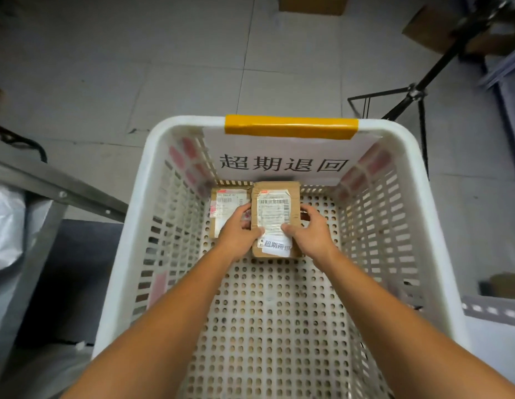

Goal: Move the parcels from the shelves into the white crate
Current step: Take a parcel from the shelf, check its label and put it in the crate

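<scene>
Brown parcel [275,210] sits held between left grip [239,234] and right grip [311,234].

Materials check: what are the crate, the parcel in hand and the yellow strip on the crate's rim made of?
The white crate: moulded plastic by the look, matte, slightly yellowed; perforated floor and slotted walls.
The held parcel: brown cardboard probably, matte, with shiny tape over a paper label.
The yellow strip: likely adhesive tape, glossy, wrinkled over the rim.
</scene>
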Action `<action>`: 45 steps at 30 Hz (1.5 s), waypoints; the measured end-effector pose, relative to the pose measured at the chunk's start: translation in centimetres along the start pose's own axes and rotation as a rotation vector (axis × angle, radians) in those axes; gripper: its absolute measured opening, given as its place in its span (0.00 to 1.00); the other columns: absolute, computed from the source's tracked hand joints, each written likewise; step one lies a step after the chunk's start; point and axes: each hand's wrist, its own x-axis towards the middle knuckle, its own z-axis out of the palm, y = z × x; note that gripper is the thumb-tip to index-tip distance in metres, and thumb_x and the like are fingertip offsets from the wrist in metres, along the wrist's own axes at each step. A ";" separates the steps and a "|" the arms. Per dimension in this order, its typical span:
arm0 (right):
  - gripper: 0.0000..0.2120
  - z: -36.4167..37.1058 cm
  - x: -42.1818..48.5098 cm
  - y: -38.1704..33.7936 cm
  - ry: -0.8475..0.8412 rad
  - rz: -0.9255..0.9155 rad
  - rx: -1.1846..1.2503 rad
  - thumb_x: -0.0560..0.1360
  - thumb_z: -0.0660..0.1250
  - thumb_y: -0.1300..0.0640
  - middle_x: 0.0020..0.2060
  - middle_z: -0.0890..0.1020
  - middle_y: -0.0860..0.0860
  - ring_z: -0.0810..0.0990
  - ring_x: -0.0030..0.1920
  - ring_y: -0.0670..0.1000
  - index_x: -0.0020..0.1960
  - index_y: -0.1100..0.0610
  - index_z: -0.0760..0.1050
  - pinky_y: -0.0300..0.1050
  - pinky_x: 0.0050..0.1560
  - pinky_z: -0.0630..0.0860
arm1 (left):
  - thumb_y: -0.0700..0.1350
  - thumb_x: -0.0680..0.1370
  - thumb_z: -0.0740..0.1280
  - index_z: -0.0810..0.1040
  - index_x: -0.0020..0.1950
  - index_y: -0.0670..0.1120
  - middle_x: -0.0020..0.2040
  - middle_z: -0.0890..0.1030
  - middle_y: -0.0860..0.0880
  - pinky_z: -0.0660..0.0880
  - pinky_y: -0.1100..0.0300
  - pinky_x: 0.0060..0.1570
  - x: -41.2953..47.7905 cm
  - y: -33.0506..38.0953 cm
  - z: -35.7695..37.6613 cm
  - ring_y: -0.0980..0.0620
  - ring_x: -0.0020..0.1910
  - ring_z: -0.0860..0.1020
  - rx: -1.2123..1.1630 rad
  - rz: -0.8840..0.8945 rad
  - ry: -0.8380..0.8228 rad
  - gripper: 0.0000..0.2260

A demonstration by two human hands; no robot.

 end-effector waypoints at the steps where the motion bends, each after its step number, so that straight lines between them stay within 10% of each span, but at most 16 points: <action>1: 0.26 0.3 0.1 0.1 -0.004 0.000 -0.001 0.73 0.73 0.66 0.54 0.79 0.47 0.80 0.55 0.50 0.68 0.55 0.70 0.49 0.57 0.80 | 0.34 0.76 0.69 0.65 0.75 0.54 0.59 0.82 0.48 0.79 0.44 0.57 0.1 -0.2 -0.3 0.48 0.56 0.81 0.019 0.000 0.006 0.31; 18: 0.31 -0.4 1.3 -0.8 -0.101 0.074 -0.152 0.73 0.73 0.61 0.63 0.79 0.52 0.80 0.59 0.53 0.73 0.55 0.67 0.53 0.62 0.77 | 0.42 0.76 0.70 0.73 0.71 0.55 0.57 0.80 0.49 0.78 0.47 0.58 1.0 0.7 -0.7 0.48 0.56 0.79 0.160 -0.038 0.084 0.24; 25: 0.26 -4.4 -4.7 -7.9 -0.275 -0.009 -0.777 0.80 0.65 0.52 0.71 0.73 0.55 0.74 0.67 0.55 0.76 0.54 0.64 0.48 0.65 0.71 | 0.47 0.81 0.65 0.71 0.73 0.52 0.52 0.80 0.46 0.71 0.62 0.30 -7.0 7.2 -3.2 0.52 0.35 0.75 0.420 0.048 0.041 0.20; 30: 0.24 -7.8 -10.9 -15.2 -0.202 -0.034 -0.826 0.80 0.64 0.51 0.69 0.74 0.56 0.75 0.66 0.57 0.74 0.55 0.67 0.52 0.66 0.72 | 0.50 0.81 0.64 0.70 0.73 0.52 0.67 0.75 0.45 0.72 0.61 0.47 -13.7 14.2 -6.1 0.49 0.50 0.78 0.686 0.177 -0.005 0.20; 37: 0.18 -12.3 -22.3 -23.5 -0.019 -0.034 -0.777 0.78 0.65 0.49 0.61 0.81 0.53 0.80 0.58 0.54 0.66 0.54 0.75 0.49 0.59 0.76 | 0.50 0.81 0.63 0.68 0.74 0.51 0.68 0.75 0.45 0.72 0.63 0.40 -23.8 22.6 -8.1 0.58 0.38 0.74 0.896 0.340 -0.068 0.21; 45: 0.22 -16.5 -35.2 -28.3 0.178 -0.050 -0.746 0.78 0.65 0.47 0.64 0.78 0.55 0.77 0.64 0.56 0.69 0.54 0.72 0.51 0.62 0.74 | 0.52 0.80 0.63 0.69 0.74 0.54 0.66 0.77 0.46 0.77 0.54 0.53 -35.0 28.8 -8.8 0.47 0.58 0.79 1.107 0.520 -0.098 0.21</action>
